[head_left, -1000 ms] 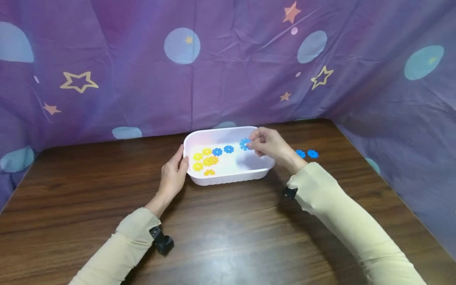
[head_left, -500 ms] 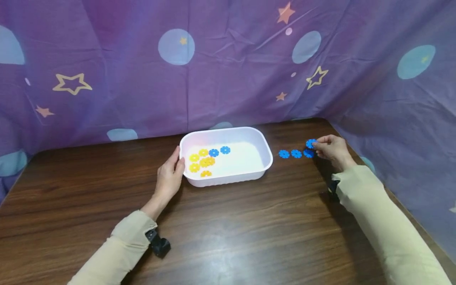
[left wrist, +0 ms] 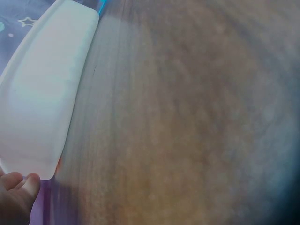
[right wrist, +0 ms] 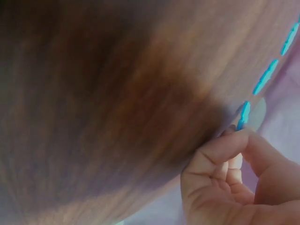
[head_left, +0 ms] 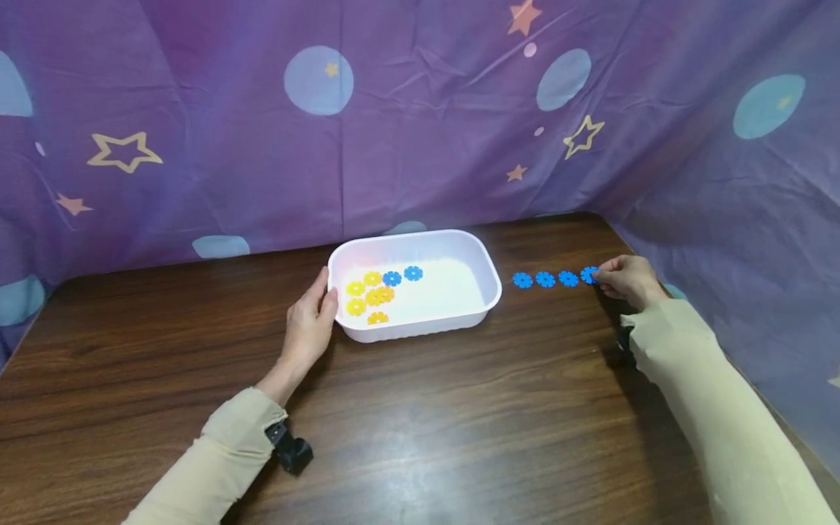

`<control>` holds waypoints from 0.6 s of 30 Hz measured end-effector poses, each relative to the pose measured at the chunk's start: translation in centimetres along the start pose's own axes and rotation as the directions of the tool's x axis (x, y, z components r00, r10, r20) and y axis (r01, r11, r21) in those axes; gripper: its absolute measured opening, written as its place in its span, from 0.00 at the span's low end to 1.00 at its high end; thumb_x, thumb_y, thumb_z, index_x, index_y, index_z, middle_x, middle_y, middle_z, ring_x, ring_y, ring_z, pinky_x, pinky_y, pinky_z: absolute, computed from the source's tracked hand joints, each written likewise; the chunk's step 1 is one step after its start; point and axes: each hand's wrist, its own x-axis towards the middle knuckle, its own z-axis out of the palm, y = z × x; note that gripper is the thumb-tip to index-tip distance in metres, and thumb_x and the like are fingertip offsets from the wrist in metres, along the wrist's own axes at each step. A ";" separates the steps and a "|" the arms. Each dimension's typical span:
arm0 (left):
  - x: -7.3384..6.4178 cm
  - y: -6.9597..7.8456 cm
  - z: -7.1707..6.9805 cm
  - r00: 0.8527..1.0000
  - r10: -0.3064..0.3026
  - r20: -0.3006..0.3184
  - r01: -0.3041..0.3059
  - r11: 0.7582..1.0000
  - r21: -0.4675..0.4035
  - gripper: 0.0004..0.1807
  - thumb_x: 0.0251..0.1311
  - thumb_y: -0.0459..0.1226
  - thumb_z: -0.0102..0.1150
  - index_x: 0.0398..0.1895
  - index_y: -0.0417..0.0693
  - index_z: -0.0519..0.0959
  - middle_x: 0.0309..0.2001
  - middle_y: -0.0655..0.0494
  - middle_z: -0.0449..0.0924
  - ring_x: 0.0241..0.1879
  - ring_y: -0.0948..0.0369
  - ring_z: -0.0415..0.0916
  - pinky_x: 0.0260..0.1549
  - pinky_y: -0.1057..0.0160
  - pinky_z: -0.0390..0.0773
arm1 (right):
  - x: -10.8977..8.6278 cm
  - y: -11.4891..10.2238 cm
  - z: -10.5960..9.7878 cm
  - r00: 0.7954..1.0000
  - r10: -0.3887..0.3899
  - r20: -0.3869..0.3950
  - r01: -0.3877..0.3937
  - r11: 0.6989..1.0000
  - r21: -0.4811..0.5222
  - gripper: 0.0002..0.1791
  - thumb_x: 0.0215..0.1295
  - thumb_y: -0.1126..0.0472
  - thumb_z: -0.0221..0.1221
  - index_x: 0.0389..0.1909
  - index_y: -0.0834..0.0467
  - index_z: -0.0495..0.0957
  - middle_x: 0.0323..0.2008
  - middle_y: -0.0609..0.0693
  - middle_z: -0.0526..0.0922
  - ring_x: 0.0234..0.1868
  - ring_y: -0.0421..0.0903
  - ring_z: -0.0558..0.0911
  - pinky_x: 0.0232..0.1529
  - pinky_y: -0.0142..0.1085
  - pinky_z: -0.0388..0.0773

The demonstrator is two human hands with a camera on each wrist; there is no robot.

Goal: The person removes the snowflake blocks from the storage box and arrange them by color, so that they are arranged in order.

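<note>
My left hand (head_left: 308,324) grips the left end of a white plastic tray (head_left: 453,319), its thumb near the front corner. In the left wrist view the thumb and fingertips (left wrist: 32,183) touch the tray's end. Inside, at the tray's left side, lie several yellow and orange flower-shaped discs (head_left: 356,307) and two blue ones (head_left: 413,273). My right hand (head_left: 630,278) pinches a blue flower-shaped disc (head_left: 588,275) on the table. This disc stands at the right end of a row with three other blue discs (head_left: 545,279). Part of the pinched disc is hidden by the fingertips.
The brown wooden table (head_left: 407,423) extends in front of the tray. Behind it hangs a purple curtain (head_left: 407,146) printed with stars and circles. The curtain continues down the right side, close to the right hand and the table's right edge.
My right hand has carried a blue disc out of the tray to the right and lowered it to the row's end. My left hand has stayed at the tray.
</note>
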 end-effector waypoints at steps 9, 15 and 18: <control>0.1 0.0 -0.2 1.000 0.005 -0.008 -0.005 1.000 0.008 0.26 0.69 0.38 0.42 0.69 0.38 0.60 0.68 0.47 0.62 0.66 0.52 0.62 0.67 0.57 0.60 | 0.5 0.6 -0.3 0.999 -0.043 -0.009 0.043 0.999 -0.030 0.12 0.57 0.65 0.60 0.33 0.71 0.72 0.26 0.49 0.73 0.24 0.37 0.74 0.24 0.28 0.77; 0.1 0.2 -0.3 1.000 0.005 -0.004 -0.005 1.000 0.007 0.26 0.69 0.37 0.42 0.69 0.38 0.60 0.68 0.47 0.62 0.66 0.52 0.62 0.67 0.57 0.60 | -0.3 -0.2 -0.2 0.998 -0.045 -0.039 0.037 0.982 -0.184 0.13 0.57 0.64 0.58 0.35 0.72 0.73 0.22 0.44 0.72 0.21 0.37 0.74 0.22 0.29 0.76; 0.0 0.2 -0.1 1.000 0.002 0.005 -0.002 1.000 0.001 0.26 0.69 0.37 0.42 0.68 0.38 0.60 0.68 0.46 0.62 0.66 0.52 0.62 0.66 0.56 0.61 | -0.7 -0.1 -0.1 0.996 -0.058 -0.065 0.042 0.972 -0.229 0.14 0.59 0.62 0.58 0.37 0.72 0.72 0.21 0.45 0.74 0.20 0.37 0.74 0.21 0.30 0.74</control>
